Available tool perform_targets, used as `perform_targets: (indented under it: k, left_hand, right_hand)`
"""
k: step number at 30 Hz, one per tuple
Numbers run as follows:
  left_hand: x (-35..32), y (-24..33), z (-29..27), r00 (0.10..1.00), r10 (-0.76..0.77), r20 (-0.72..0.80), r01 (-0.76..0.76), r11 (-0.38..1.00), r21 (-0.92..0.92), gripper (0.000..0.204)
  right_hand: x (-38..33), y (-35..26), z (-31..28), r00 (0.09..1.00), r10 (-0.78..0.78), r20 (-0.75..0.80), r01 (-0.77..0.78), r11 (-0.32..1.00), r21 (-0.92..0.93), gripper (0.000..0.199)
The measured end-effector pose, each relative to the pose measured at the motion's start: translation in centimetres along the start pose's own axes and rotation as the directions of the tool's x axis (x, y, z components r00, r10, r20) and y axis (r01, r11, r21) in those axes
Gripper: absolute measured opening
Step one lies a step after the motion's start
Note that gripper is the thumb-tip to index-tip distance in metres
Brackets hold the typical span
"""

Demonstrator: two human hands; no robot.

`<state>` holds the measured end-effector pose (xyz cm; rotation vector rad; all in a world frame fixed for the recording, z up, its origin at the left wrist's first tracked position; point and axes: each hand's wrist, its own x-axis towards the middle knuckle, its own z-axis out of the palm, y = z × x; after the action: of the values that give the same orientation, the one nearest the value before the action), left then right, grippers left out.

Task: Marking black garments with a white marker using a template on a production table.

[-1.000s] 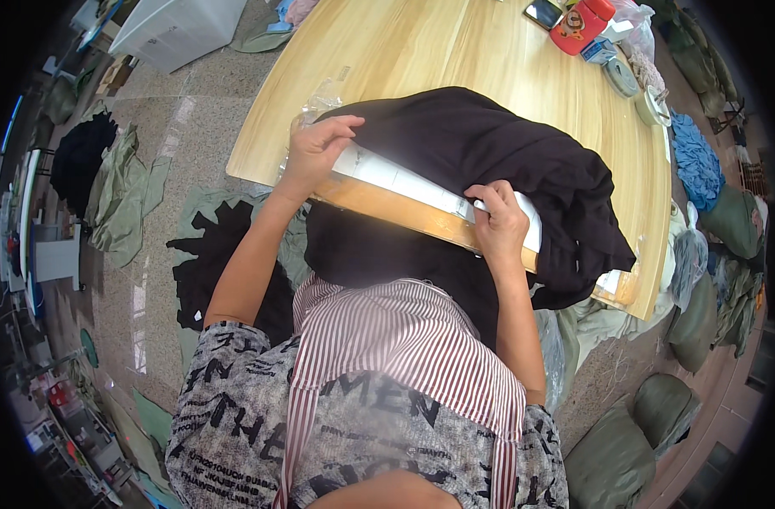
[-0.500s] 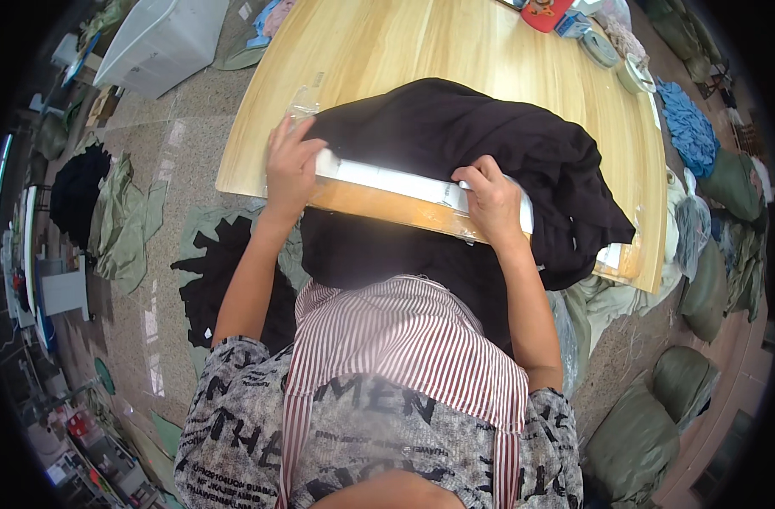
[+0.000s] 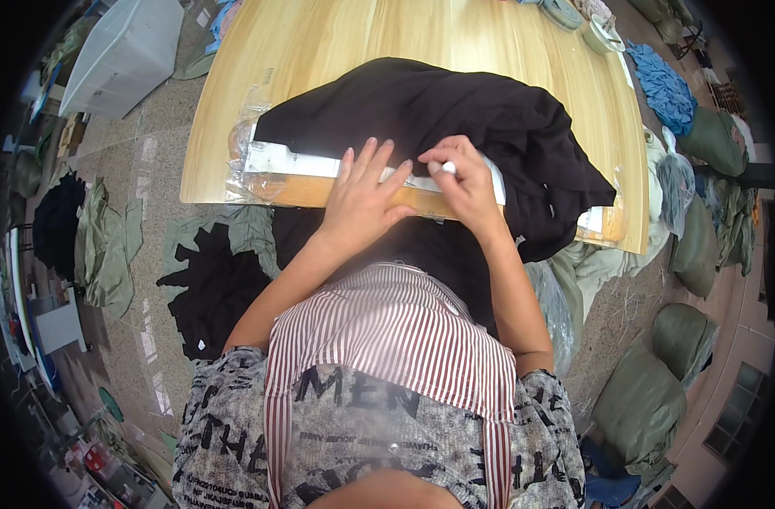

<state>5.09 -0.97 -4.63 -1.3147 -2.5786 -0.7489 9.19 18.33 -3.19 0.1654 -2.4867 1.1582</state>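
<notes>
Black cloth (image 3: 430, 102) is draped over a wood-coloured board (image 3: 298, 194) at the table's near edge. Along the board runs a strip of white paper (image 3: 273, 159), and clear plastic wraps its left end. My left hand (image 3: 360, 193) lies flat across board and paper near the middle, fingers spread at the cloth's edge. Just to its right, my right hand (image 3: 468, 182) pinches a small white stick (image 3: 447, 168); whether it is chalk or a marker I cannot tell. Its tip is close to the cloth's edge. More black cloth hangs between the board and my striped apron (image 3: 387, 314).
The pale wooden table (image 3: 336, 34) extends beyond the cloth. A white bin (image 3: 120, 59) stands on the floor at far left. Dark cut cloth (image 3: 213, 288) lies on the floor nearer left. Blue cloth (image 3: 663, 85) and green bundles (image 3: 642, 407) are along the right.
My left hand has come off the board's left end and moved right to lie flat near its middle. My right hand stays closed on the white stick. The whole view has shifted slightly.
</notes>
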Motion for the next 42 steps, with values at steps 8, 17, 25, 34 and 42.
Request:
perform_targets:
  k: [8,17,25,34,42]
  left_hand:
    - [0.1,0.6,0.2,0.997,-0.079,0.012,0.079,0.997,0.0,0.063]
    - [-0.1,0.2,0.4,0.996,-0.091,-0.002,0.091,0.995,-0.036,0.06]
    - [-0.2,-0.1,0.5,0.996,-0.082,-0.025,0.081,0.996,-0.042,0.055]
    - [0.0,0.3,1.1,0.987,-0.095,-0.133,0.058,0.964,-0.259,0.044]
    - [0.5,0.0,0.8,0.989,-0.054,-0.138,0.02,0.972,-0.236,0.043]
  right_hand:
    - [0.9,-1.2,3.1,0.928,0.371,-0.014,-0.306,0.787,0.536,0.019]
    - [0.9,-2.0,3.8,0.983,0.166,-0.08,-0.168,0.986,-0.02,0.016]
    - [2.2,-2.2,4.4,0.972,0.209,-0.105,-0.226,0.955,-0.194,0.018]
    - [4.4,-4.8,6.4,0.99,0.138,0.038,-0.141,0.983,0.116,0.01]
    - [6.3,-4.4,6.9,0.977,0.171,0.124,-0.154,0.979,-0.134,0.017]
